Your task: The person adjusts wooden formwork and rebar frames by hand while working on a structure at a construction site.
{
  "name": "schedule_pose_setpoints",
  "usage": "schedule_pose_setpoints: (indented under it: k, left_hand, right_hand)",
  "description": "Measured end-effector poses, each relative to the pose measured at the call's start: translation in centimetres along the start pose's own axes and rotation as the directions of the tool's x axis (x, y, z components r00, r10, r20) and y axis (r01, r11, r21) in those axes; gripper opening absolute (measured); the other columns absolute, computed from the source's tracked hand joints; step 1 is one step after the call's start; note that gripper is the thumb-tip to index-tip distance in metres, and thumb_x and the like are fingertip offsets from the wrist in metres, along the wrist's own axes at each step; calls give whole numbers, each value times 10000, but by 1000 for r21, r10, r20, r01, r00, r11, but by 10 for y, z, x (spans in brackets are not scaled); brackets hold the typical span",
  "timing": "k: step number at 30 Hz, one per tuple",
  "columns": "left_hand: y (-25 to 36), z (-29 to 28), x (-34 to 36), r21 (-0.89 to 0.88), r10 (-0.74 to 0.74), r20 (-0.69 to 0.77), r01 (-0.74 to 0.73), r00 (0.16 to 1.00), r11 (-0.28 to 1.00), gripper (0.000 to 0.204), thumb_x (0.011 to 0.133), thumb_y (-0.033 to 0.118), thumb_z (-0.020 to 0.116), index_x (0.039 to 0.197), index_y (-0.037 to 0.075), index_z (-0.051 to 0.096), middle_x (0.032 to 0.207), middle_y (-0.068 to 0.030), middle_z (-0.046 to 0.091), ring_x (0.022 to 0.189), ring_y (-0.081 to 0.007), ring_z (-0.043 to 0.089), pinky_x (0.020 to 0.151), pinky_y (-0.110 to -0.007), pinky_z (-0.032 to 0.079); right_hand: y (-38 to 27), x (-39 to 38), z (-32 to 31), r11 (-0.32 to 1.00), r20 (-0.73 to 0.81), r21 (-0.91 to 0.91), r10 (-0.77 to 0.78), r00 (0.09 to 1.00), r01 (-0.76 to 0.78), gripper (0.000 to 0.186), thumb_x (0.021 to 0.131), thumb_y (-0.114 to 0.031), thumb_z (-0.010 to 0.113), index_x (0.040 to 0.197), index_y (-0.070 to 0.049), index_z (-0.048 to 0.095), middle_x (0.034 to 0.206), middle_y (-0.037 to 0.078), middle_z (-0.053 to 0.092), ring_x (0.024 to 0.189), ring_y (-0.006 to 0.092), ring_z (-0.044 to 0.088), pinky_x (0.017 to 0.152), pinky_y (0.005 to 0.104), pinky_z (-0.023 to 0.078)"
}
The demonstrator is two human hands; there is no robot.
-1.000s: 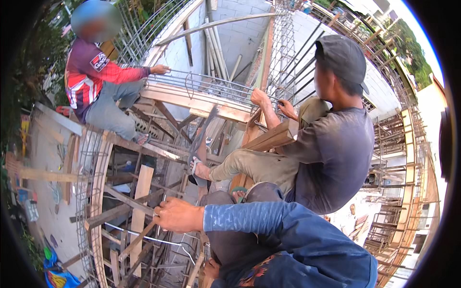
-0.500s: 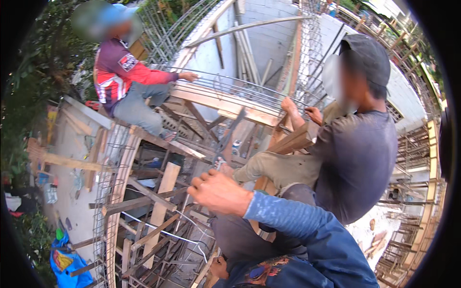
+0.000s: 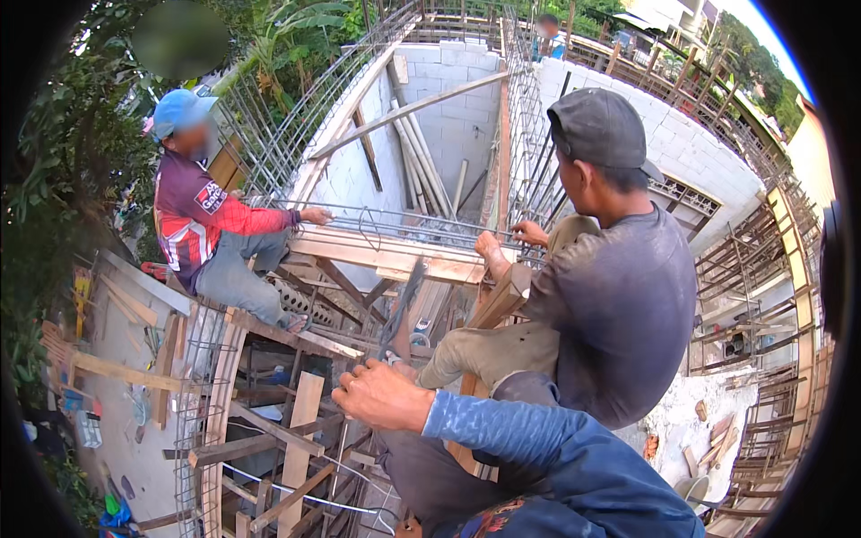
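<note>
My right hand (image 3: 384, 395) reaches in from the lower right in a blue sleeve, above my dark-trousered knee. Its fingers are curled, and what they hold, if anything, is hidden. My left hand does not show. Beyond it, a co-worker in a dark shirt and cap (image 3: 619, 296) grips long thin steel bars (image 3: 421, 223) with both hands. At the left, another co-worker in a red and maroon shirt (image 3: 202, 224) has one hand at the bars' other end. The bars run above a light timber beam (image 3: 395, 254), with a bent wire loop around them.
Wooden planks and props (image 3: 305, 421) crowd the opening below my hand. A rebar cage (image 3: 193, 421) rises beside a board at the left. A pale block wall (image 3: 448, 90) stands at the back. More rebar frames (image 3: 744, 314) line the right, near rubble (image 3: 700, 421).
My view has tilted upward, showing more of the back wall and a person there. My right hand stays curled. The co-workers remain seated at the bars.
</note>
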State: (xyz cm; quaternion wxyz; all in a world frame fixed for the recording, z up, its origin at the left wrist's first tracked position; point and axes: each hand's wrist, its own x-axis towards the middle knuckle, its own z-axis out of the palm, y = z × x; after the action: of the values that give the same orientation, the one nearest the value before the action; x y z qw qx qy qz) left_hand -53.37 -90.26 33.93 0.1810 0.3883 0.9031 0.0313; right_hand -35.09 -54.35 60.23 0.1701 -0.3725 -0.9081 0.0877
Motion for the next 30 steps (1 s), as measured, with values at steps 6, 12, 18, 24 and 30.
schedule_pose_setpoints:
  k: [6,12,18,24,30]
  left_hand:
    - [4,-3,7,-13,3,10,-3,1000,1000,392,746,446,565,828,99,728,731,-208,668,699,-440,647,636,-547,501]
    - [4,-2,7,-20,-5,26,5,1000,1000,399,745,452,561,834,101,728,729,-209,668,696,-441,647,635,-550,503]
    - [2,-5,8,-24,-16,39,17,999,1000,405,745,457,558,840,102,728,727,-211,668,693,-442,648,634,-553,505]
    - [-2,-16,5,-27,-14,51,15,999,1000,411,744,463,555,847,104,727,725,-212,668,691,-443,648,634,-556,506]
    - [-18,-13,-17,-14,-14,56,15,998,1000,419,739,474,557,862,111,726,732,-213,668,698,-447,645,632,-564,502]
  right_hand:
    - [-4,4,-9,999,11,-9,-31,999,31,184,743,-176,681,864,-41,646,812,121,647,767,267,676,684,385,504]
    - [-11,5,-2,1000,40,1,21,999,-21,215,738,-191,705,879,-42,642,809,117,646,780,272,682,696,398,512]
    - [-14,8,-1,1000,13,17,-6,1000,6,224,748,-199,701,881,-32,635,815,126,641,782,275,679,699,402,513]
    - [-15,11,-14,999,-27,37,8,1000,-7,231,751,-224,710,861,-34,638,821,123,641,778,270,671,686,395,495]
    - [-18,12,-11,999,4,-48,6,1000,-6,122,757,-152,650,839,-64,662,809,95,647,790,241,666,686,377,474]
